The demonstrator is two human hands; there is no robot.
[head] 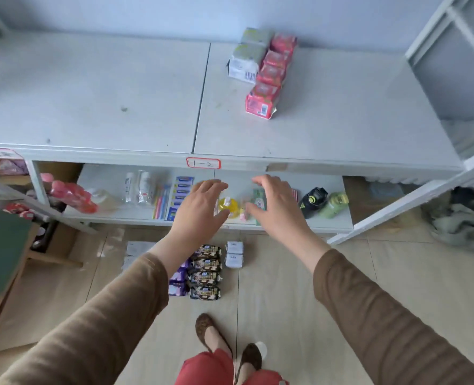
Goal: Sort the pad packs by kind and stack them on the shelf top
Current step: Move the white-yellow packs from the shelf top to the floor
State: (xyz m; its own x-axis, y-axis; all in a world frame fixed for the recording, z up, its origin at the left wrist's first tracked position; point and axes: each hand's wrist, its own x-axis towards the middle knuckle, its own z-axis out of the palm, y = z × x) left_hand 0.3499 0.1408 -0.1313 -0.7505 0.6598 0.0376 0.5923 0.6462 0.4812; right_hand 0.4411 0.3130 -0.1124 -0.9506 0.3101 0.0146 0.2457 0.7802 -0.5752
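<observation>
Down by my feet, dark pad packs (204,272), purple ones (179,279) and two white ones (234,254) sit in rows on the floor. Above them my left hand (199,209) and right hand (274,204) hover empty, fingers loosely spread. Farther off, pink packs (269,79) and green-white packs (247,55) line the shelf top (341,112).

light: bright, even, soft shadows | blur: slight overall | edges: wide-angle bowing
</observation>
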